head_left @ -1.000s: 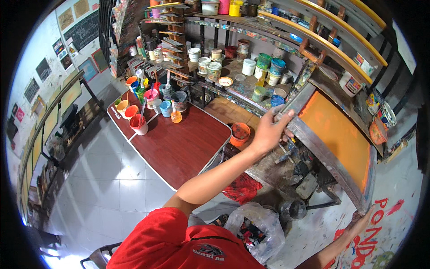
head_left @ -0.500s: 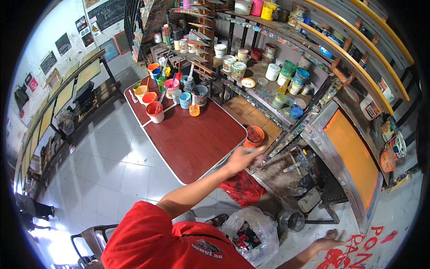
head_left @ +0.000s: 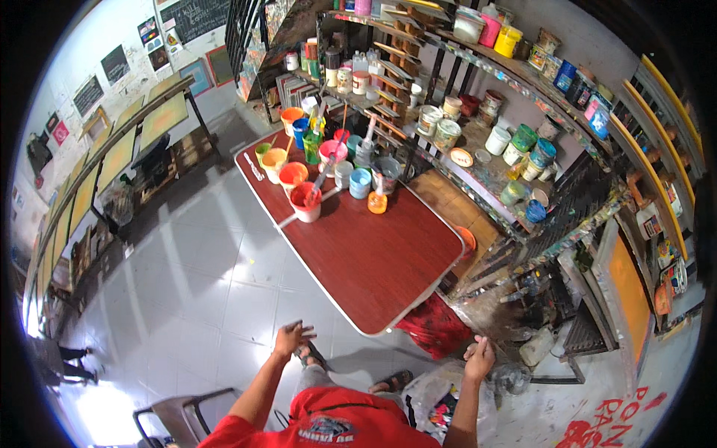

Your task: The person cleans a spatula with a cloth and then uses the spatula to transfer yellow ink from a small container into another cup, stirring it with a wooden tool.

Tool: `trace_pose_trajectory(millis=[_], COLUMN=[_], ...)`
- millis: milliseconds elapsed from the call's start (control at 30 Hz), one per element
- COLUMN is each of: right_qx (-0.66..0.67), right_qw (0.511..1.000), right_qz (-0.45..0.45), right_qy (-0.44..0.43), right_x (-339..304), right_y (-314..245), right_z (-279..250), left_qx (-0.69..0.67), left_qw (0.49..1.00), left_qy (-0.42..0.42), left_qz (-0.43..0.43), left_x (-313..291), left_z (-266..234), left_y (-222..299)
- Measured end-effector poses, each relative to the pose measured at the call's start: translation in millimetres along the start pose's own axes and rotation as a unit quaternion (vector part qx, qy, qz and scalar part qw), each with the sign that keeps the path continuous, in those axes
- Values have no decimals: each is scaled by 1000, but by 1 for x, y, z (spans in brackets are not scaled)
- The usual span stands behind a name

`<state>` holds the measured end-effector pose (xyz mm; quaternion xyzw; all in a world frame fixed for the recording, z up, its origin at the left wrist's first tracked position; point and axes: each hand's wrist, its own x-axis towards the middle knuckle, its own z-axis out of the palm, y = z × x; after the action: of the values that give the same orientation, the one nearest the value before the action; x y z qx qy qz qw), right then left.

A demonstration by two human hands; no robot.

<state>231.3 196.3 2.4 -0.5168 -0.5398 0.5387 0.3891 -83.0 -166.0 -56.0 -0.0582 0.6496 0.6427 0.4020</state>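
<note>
My left hand (head_left: 293, 338) hangs in the air in front of my body, over the grey tiled floor, its fingers apart and nothing in them. On the other side, my right hand (head_left: 479, 358) is raised with loosely bent fingers, near a red cloth (head_left: 437, 328) and above a clear plastic bag (head_left: 448, 403) of coloured scraps. I see nothing held in it. Both hands are apart from the dark red table (head_left: 366, 261). At its far end stand paint pots, among them a red-filled white cup (head_left: 305, 213) and an orange bottle (head_left: 377, 202).
Shelves (head_left: 485, 164) crowded with paint tubs run along the far right. An orange tub (head_left: 467, 240) shows past the table's right edge. A framed orange screen (head_left: 627, 287) leans at the right. A chair (head_left: 179, 418) stands behind at lower left, and long racks (head_left: 97, 190) line the left.
My left hand has drawn back from beside the orange tub to in front of my body. My right hand has come up from the lower right. The view has shifted, so the table appears farther right.
</note>
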Motion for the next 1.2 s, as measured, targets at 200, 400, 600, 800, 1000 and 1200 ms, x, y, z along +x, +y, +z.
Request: trace_pose_trajectory(millis=[200, 400, 600, 800, 1000, 1200], right_qx=[3, -123, -135, -254, -210, -204], right_qw=[999, 988, 978, 898, 899, 876], right_qz=[27, -41, -139, -331, -369, -411], right_qy=[-33, -79, -79, -138, -110, -148], right_x=[-36, -73, -57, 12, 91, 150], right_y=[-46, -73, -99, -162, -213, -241], right_z=[167, 264, 330, 397, 510, 638], left_qx=[78, -9, -92, -1, -28, -55], left_qw=[990, 957, 964, 967, 954, 971], left_qy=[121, 289, 244, 254, 297, 232], left_qz=[1, 18, 42, -14, 12, -31], left_x=[11, 2, 26, 80, 174, 207], left_z=[-144, -250, -303, -309, -371, -393], left_y=[14, 48, 36, 92, 111, 133])
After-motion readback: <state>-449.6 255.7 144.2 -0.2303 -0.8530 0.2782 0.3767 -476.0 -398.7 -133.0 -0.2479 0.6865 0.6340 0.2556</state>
